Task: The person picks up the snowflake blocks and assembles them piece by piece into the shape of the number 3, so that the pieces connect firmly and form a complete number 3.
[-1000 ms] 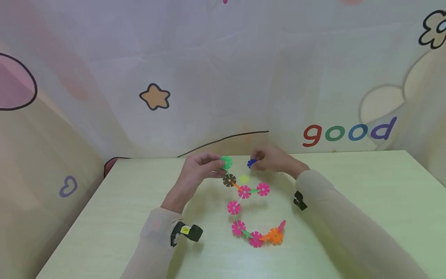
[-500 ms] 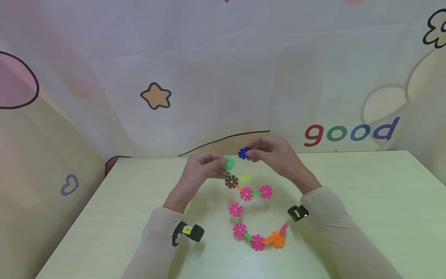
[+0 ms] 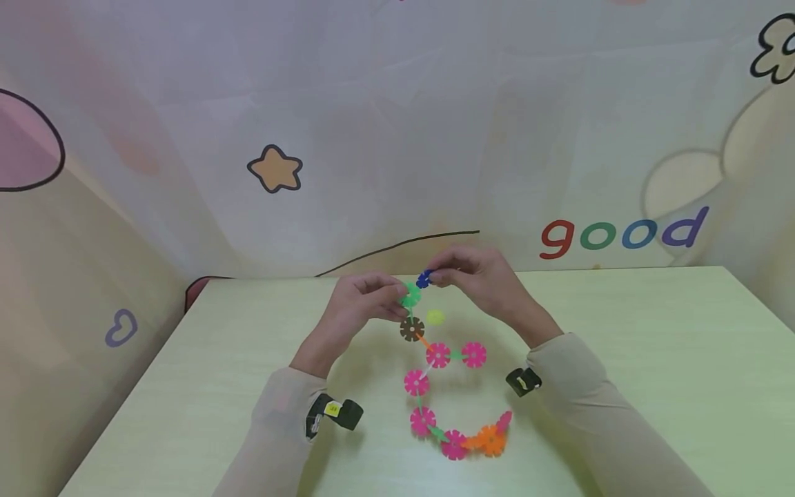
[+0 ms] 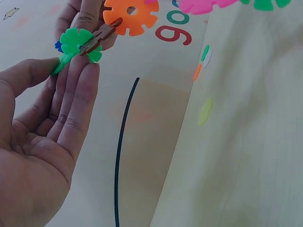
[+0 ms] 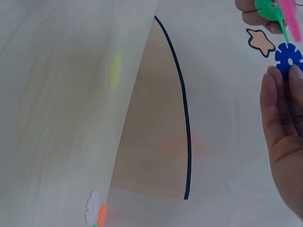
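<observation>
My left hand (image 3: 360, 298) pinches a green snowflake disc (image 3: 412, 295) at the top of a linked chain of notched plastic discs. Below it come a brown disc (image 3: 412, 329), several pink discs (image 3: 416, 382) and an orange disc (image 3: 491, 440), some joined by discs turned edge-on. A pink side branch (image 3: 475, 354) sticks out to the right. Between thumb and fingers, my right hand (image 3: 493, 284) holds a blue snowflake disc (image 3: 424, 279), close beside the green one. In the right wrist view, an edge-on green piece reaches the rim of the blue disc (image 5: 285, 60).
Under the chain, a loose yellow disc (image 3: 436, 317) lies on the pale table (image 3: 621, 359). The left wrist view also shows an orange disc (image 4: 197, 72) and white and green ones on it. A printed cloth (image 3: 385, 138) hangs behind the table's far edge.
The right hand has lifted the blue disc up and brought it left to the green disc. The left hand stays nearly in place, while the chain's lower part sits slightly lower in view.
</observation>
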### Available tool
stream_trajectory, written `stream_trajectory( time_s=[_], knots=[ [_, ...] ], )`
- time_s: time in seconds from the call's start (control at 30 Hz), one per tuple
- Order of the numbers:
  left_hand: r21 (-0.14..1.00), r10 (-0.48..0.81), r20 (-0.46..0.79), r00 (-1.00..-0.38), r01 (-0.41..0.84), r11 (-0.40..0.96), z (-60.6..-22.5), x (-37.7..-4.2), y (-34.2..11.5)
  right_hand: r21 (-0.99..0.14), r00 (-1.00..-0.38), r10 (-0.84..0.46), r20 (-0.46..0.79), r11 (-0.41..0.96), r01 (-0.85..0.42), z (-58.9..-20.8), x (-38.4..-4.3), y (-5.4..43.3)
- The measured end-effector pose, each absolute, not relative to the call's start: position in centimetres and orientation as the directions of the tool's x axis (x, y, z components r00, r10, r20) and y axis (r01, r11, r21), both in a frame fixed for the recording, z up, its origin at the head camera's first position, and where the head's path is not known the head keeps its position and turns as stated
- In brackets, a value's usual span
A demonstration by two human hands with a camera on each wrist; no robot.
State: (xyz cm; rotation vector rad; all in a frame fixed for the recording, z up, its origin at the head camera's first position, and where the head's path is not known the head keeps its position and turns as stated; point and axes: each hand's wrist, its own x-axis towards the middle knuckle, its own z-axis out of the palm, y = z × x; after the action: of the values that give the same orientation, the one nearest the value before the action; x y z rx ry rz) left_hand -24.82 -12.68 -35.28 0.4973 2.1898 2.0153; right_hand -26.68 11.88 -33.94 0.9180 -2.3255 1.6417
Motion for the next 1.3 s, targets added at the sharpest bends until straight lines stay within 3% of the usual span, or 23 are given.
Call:
stream_trajectory(
  time_s=[0.53,0.87,1.13,1.3],
  knots=[
    [0.979,0.334,0.134,-0.933,0.177,0.101,-35.1,-24.8,-12.7,-0.764,-0.746,-0.377,0.548,0.138,-0.631,-34.3,-26.4,11.2],
    [0.980,0.361,0.132,-0.923,0.176,0.089,-35.1,-24.9,-13.0,-0.748,-0.737,-0.348,0.580,0.131,-0.651,-34.7,-26.2,10.7],
    [0.982,0.343,0.115,-0.932,0.159,0.102,-35.0,-24.9,-12.9,-0.680,-0.683,-0.369,0.631,0.161,-0.715,-34.9,-26.2,10.4],
    [0.983,0.355,0.115,-0.928,0.157,0.091,-35.0,-24.8,-12.9,-0.690,-0.689,-0.378,0.618,0.159,-0.706,-34.9,-26.2,10.5]
  ],
)
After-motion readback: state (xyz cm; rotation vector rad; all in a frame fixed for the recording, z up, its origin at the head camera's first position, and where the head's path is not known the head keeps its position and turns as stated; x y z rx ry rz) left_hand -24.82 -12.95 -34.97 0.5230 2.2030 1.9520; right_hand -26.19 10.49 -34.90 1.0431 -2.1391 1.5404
